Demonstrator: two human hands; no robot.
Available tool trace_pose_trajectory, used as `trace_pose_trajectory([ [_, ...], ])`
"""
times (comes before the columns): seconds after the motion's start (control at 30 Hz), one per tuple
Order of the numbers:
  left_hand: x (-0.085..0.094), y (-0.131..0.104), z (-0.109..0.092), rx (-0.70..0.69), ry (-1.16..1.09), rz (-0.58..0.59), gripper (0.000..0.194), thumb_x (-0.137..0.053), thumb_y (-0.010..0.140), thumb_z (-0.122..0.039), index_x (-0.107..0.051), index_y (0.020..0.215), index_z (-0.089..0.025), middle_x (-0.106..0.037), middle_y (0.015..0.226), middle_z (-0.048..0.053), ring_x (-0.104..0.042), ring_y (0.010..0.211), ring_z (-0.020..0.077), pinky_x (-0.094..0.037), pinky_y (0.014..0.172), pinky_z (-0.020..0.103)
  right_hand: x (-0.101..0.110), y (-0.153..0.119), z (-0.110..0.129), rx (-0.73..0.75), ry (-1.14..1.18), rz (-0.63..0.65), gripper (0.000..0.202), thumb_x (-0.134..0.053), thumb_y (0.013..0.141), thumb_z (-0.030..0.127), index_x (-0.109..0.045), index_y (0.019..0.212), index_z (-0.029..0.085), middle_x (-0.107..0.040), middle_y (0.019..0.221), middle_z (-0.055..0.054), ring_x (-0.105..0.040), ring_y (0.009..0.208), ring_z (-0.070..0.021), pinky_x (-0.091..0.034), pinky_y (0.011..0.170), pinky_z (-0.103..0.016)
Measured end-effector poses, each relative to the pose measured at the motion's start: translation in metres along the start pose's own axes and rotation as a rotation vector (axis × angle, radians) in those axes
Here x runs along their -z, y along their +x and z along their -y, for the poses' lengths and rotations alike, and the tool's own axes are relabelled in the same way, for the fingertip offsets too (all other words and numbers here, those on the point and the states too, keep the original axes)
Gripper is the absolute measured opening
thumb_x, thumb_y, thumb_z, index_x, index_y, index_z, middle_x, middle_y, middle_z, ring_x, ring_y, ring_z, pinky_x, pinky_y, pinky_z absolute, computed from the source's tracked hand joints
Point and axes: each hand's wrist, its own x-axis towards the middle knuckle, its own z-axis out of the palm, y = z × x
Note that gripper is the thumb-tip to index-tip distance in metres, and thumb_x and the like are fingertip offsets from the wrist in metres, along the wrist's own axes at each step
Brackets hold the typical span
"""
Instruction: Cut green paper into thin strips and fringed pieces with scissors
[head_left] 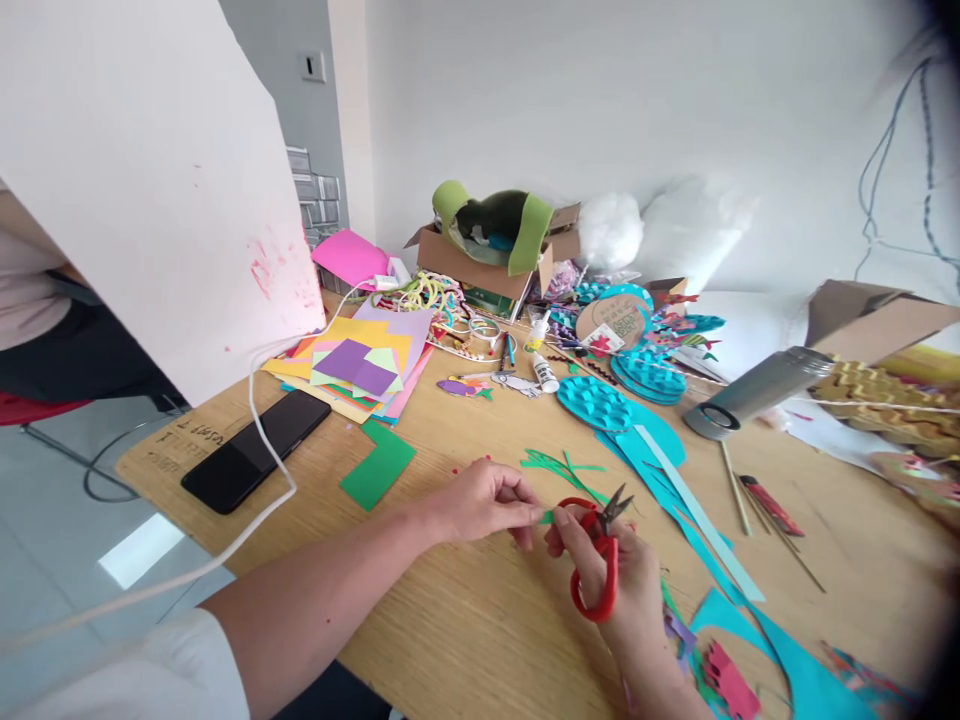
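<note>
My left hand (484, 503) is closed in a pinch on a small piece of green paper (547, 517). My right hand (634, 585) holds red-handled scissors (609, 580), their blades slightly apart and pointing up and away. The right thumb and a fingertip also meet the green piece, opposite the left fingers. Beyond the hands lie thin green paper strips (559, 465). A larger sheet of green paper (381, 468), with a notched outline, rests on the table (450, 620) left of my left hand.
A black phone (259, 450) with a white cable lies at left, near stacked coloured paper (352, 365). Blue paper offcuts (720, 560), a red cutter (772, 505) and a metal flask (761, 390) are at right. Glue bottles (545, 373) and a craft box (480, 262) stand behind.
</note>
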Motion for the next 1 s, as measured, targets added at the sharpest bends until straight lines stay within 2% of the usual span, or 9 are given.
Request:
trace_pose_trajectory([
  [0.13, -0.001, 0.0, 0.0, 0.007, -0.039, 0.015, 0.027, -0.067, 0.074, -0.039, -0.063, 0.078, -0.012, -0.067, 0.065, 0.004, -0.062, 0.058, 0.0122, -0.044, 0.061, 0.024, 0.0, -0.001, 0.002, -0.014, 0.013, 0.049, 0.033, -0.061, 0.081, 0.042, -0.057, 0.058, 0.019, -0.059, 0.057, -0.003, -0.053, 0.053, -0.0165, -0.041, 0.049, -0.024],
  [0.23, -0.002, -0.002, -0.003, 0.029, -0.03, -0.037, 0.022, -0.065, 0.076, -0.034, -0.062, 0.075, -0.013, -0.066, 0.06, 0.003, -0.062, 0.057, 0.012, -0.043, 0.062, 0.024, -0.001, 0.0, 0.005, -0.032, 0.064, 0.073, 0.033, -0.06, 0.082, 0.042, -0.056, 0.06, 0.018, -0.058, 0.057, -0.002, -0.054, 0.055, -0.0164, -0.04, 0.049, -0.024],
  [0.47, -0.004, -0.004, -0.009, 0.068, -0.037, -0.03, 0.022, -0.065, 0.076, -0.034, -0.059, 0.074, -0.014, -0.066, 0.057, 0.002, -0.062, 0.056, 0.0136, -0.042, 0.062, 0.026, -0.001, 0.001, 0.006, -0.067, 0.15, 0.084, 0.031, -0.06, 0.083, 0.043, -0.059, 0.066, 0.017, -0.06, 0.06, -0.002, -0.056, 0.058, -0.0167, -0.044, 0.055, -0.025],
  [0.73, -0.005, -0.002, -0.007, 0.065, -0.112, 0.027, 0.025, -0.069, 0.074, -0.036, -0.064, 0.075, -0.012, -0.069, 0.068, 0.006, -0.065, 0.064, 0.0149, -0.048, 0.066, 0.028, 0.0, 0.002, 0.005, -0.049, 0.223, 0.126, 0.025, -0.064, 0.081, 0.036, -0.057, 0.066, 0.018, -0.06, 0.058, -0.001, -0.054, 0.056, -0.0152, -0.044, 0.055, -0.025],
  [0.83, -0.005, -0.001, -0.006, 0.045, -0.135, -0.07, 0.021, -0.071, 0.071, -0.032, -0.066, 0.074, -0.012, -0.07, 0.069, 0.006, -0.065, 0.067, 0.0152, -0.049, 0.069, 0.029, 0.002, 0.003, 0.007, -0.027, 0.171, 0.124, 0.03, -0.061, 0.084, 0.041, -0.057, 0.066, 0.017, -0.06, 0.06, -0.002, -0.056, 0.057, -0.0155, -0.044, 0.056, -0.025],
  [0.9, -0.003, 0.001, -0.005, 0.014, -0.165, -0.186, 0.018, -0.072, 0.071, -0.03, -0.067, 0.073, -0.012, -0.069, 0.07, 0.005, -0.064, 0.068, 0.014, -0.048, 0.072, 0.028, 0.004, 0.003, 0.005, -0.004, 0.153, 0.11, 0.037, -0.055, 0.086, 0.048, -0.058, 0.067, 0.017, -0.06, 0.061, -0.003, -0.057, 0.056, -0.0159, -0.044, 0.054, -0.026],
  [1.0, 0.005, 0.002, -0.008, -0.034, -0.244, -0.365, 0.015, -0.072, 0.069, -0.028, -0.068, 0.07, -0.013, -0.065, 0.063, 0.001, -0.058, 0.061, 0.0094, -0.045, 0.066, 0.024, 0.007, 0.002, 0.003, -0.001, 0.152, 0.082, 0.045, -0.048, 0.088, 0.055, -0.061, 0.073, 0.015, -0.061, 0.06, -0.004, -0.058, 0.053, -0.0158, -0.045, 0.052, -0.027],
])
